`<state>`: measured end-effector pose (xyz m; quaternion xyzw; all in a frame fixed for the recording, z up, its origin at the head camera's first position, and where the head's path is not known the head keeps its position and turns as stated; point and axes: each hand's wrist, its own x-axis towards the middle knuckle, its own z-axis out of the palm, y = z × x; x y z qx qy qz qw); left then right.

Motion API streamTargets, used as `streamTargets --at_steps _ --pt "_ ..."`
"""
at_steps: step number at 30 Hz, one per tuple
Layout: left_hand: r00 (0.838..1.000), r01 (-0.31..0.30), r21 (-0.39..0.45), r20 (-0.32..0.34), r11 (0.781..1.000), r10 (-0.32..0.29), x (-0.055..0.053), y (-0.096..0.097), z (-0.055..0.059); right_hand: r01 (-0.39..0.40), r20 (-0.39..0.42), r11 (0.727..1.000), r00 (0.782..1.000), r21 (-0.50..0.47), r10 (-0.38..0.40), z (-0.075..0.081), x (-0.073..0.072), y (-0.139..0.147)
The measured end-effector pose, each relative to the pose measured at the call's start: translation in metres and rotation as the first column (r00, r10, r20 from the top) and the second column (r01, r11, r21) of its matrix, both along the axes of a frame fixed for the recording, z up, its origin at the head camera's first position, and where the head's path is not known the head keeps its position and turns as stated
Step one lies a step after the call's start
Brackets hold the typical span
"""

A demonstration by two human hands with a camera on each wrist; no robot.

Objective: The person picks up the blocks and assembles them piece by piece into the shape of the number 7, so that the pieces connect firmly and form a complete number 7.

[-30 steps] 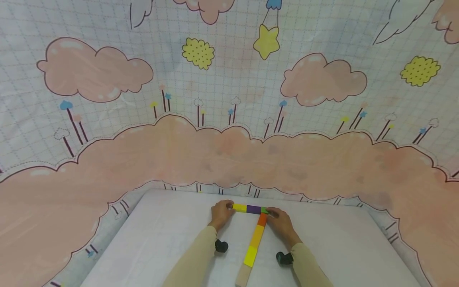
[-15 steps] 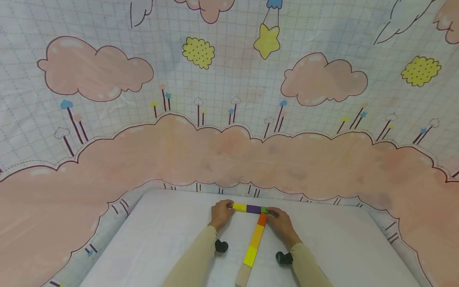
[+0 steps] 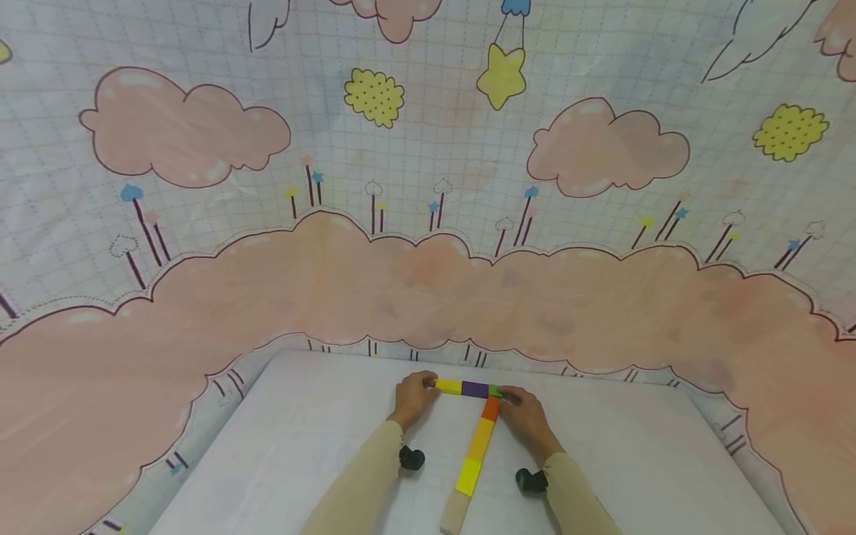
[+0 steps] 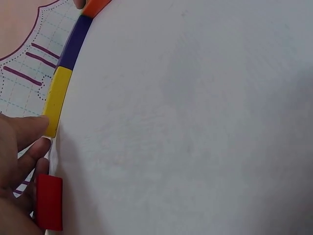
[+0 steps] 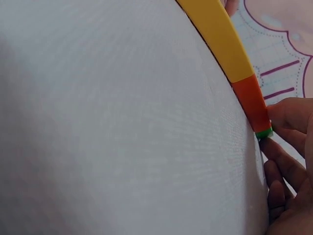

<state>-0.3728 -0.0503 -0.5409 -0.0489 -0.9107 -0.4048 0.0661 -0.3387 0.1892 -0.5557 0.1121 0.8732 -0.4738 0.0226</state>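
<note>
Yellow (image 3: 449,386), purple (image 3: 475,389) and green (image 3: 495,390) blocks lie end to end across the table's far part. My left hand (image 3: 413,397) pinches the yellow block's outer end. In the left wrist view a red block (image 4: 49,202) sits beside that palm; the hand hides it in the head view. At the other end, my right hand (image 3: 524,417) has its fingertips around the green block, partly covering it. From there an orange block (image 3: 491,409), an amber block (image 3: 480,438), a bright yellow block (image 3: 469,477) and a tan block (image 3: 455,511) line up toward me.
The white tabletop (image 3: 294,423) carries the blocks, its far edge just beyond the hands. Behind it hangs a cloth (image 3: 428,290) printed with clouds and stars. Dark wrist cameras (image 3: 412,458) stick out below both sleeves.
Both hands and the blocks keep their places on the table. Only the head view has shifted slightly.
</note>
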Motion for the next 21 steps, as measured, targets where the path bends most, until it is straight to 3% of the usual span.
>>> streamTargets --at_steps 8,14,21 --pt "0.998 0.058 0.083 0.030 0.995 -0.061 -0.001 -0.010 -0.001 -0.002 0.012 1.000 1.000 0.005 0.002 -0.001 -0.001 0.002" --pt "0.996 0.064 0.116 0.052 0.991 -0.070 -0.002 -0.017 -0.007 -0.006 0.006 1.000 1.000 0.004 0.006 -0.001 -0.002 0.002" --pt "0.989 0.084 0.174 0.106 0.981 -0.103 0.005 -0.026 0.000 -0.011 0.002 1.000 1.000 0.006 0.011 -0.002 -0.003 0.003"
